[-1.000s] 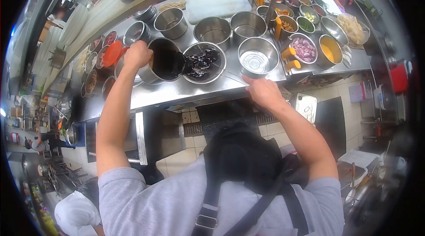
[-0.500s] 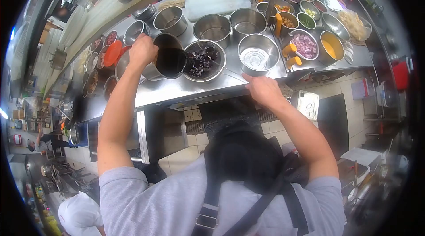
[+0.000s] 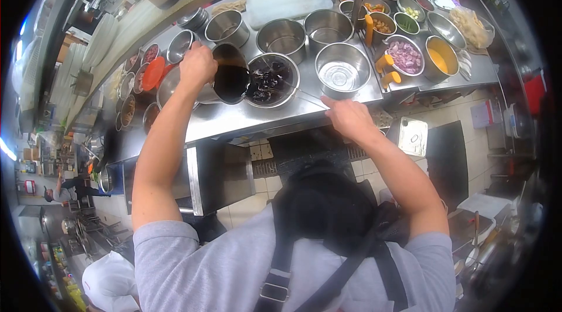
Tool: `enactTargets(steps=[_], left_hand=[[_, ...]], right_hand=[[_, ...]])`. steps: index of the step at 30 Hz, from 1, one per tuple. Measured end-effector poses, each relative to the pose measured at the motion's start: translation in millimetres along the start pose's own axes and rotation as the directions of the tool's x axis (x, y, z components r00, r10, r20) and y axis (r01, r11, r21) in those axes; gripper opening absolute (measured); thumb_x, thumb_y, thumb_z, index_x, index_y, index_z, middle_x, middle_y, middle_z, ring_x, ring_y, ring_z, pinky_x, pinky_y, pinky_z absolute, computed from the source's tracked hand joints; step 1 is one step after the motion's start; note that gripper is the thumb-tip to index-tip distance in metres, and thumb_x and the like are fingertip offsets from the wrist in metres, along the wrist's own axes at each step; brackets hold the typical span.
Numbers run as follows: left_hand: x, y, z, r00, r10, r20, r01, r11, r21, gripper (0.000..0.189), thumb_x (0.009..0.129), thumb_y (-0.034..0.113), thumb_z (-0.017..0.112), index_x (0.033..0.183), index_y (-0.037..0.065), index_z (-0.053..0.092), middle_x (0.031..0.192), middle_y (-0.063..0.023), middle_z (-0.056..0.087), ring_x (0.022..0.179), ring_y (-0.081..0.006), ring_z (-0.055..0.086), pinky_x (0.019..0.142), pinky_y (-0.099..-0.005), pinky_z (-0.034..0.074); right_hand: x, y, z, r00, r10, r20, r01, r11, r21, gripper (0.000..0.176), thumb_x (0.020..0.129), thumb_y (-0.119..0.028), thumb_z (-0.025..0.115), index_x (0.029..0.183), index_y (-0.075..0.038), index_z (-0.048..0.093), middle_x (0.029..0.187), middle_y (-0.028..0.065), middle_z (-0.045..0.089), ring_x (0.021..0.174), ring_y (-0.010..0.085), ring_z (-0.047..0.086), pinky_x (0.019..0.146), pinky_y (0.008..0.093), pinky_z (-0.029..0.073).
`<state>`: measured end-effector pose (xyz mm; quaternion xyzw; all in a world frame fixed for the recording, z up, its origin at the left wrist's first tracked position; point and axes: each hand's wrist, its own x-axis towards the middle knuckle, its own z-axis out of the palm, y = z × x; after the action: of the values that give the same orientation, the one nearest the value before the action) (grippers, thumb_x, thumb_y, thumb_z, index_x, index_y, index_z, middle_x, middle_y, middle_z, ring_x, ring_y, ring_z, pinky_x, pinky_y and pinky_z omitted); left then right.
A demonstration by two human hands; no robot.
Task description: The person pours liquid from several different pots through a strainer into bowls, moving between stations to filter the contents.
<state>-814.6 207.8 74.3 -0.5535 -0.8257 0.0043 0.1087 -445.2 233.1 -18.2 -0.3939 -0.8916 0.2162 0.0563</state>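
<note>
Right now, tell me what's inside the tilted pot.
The tilted pot, in the left hand, contains dark liquid lying toward its lip, with inner wall showing above. Anything beneath the liquid's surface is covered and cannot be seen.

Light grey short-sleeved shirt [image 3: 219, 265], loose with soft creases, sleeves [image 3: 167, 236] hemmed above the elbows, black straps [image 3: 393, 274] over the chest, one with a rectangular metal buckle [image 3: 274, 292], bulky black cloth [image 3: 325, 206] at the front, bare forearms [image 3: 168, 139], bare hands [image 3: 198, 65]
</note>
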Motion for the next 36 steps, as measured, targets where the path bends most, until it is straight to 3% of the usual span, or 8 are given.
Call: enactTargets(steps=[10, 16, 18, 21, 36], left_hand=[[-2.8, 16.3, 0.1, 0.996, 0.075, -0.049, -0.073, 0.996, 0.05, 0.02, 0.077, 0.009, 0.058, 0.086, -0.006, 0.069, 0.109, -0.025, 0.058, 0.095, -0.0424, 0.063, 0.081, -0.0507, 0.054], [-5.8, 36.8, -1.6, 0.997, 0.072, 0.006, -0.072, 0.993, 0.088, 0.018, 0.078, 0.007, 0.06, 0.089, -0.005, 0.069, 0.113, -0.0219, 0.055, 0.102, -0.039, 0.06, 0.08, -0.0492, 0.056], [-5.6, 41.7, 0.1, 0.993, 0.121, -0.009, -0.118, 0.983, 0.141, 0.019, 0.083, 0.01, 0.059, 0.091, -0.002, 0.07, 0.109, -0.0187, 0.055, 0.1, -0.0379, 0.061, 0.073, -0.0584, 0.055], [-6.8, 49.9, -0.2, 0.991, 0.133, 0.002, -0.131, 0.974, 0.183, 0.019, 0.083, 0.012, 0.059, 0.091, -0.001, 0.071, 0.109, -0.0173, 0.055, 0.101, -0.0368, 0.06, 0.074, -0.0618, 0.053], [-15.5, 82.0, -0.4, 0.984, 0.179, -0.021, -0.169, 0.957, 0.234, 0.018, 0.078, 0.008, 0.064, 0.092, -0.001, 0.071, 0.11, -0.0181, 0.053, 0.104, -0.0369, 0.056, 0.076, -0.0662, 0.052]], right_hand=[[2.7, 3.7, 0.8, 0.999, -0.038, -0.014, 0.038, 0.999, -0.003, 0.039, 0.09, -0.021, 0.059, 0.128, -0.012, 0.059, 0.085, 0.02, 0.068, 0.084, 0.0385, 0.065, 0.075, 0.0499, 0.051], [1.7, 7.2, 1.1, 1.0, -0.028, -0.003, 0.028, 0.999, -0.02, 0.039, 0.09, -0.021, 0.059, 0.128, -0.012, 0.059, 0.084, 0.0201, 0.068, 0.082, 0.0387, 0.065, 0.073, 0.0499, 0.051], [1.2, 8.7, 1.7, 0.999, -0.045, -0.006, 0.044, 0.999, -0.025, 0.039, 0.09, -0.021, 0.059, 0.128, -0.012, 0.059, 0.082, 0.02, 0.068, 0.081, 0.0387, 0.065, 0.073, 0.0501, 0.051], [1.9, 14.7, 8.8, 0.997, -0.064, -0.042, 0.064, 0.998, -0.012, 0.04, 0.09, -0.021, 0.059, 0.128, -0.011, 0.059, 0.081, 0.0199, 0.068, 0.08, 0.0386, 0.066, 0.073, 0.0501, 0.051], [-3.6, 14.4, 2.2, 0.998, -0.059, -0.012, 0.059, 0.997, 0.049, 0.041, 0.09, -0.021, 0.059, 0.129, -0.009, 0.057, 0.084, 0.022, 0.068, 0.083, 0.0409, 0.065, 0.075, 0.0509, 0.05]])
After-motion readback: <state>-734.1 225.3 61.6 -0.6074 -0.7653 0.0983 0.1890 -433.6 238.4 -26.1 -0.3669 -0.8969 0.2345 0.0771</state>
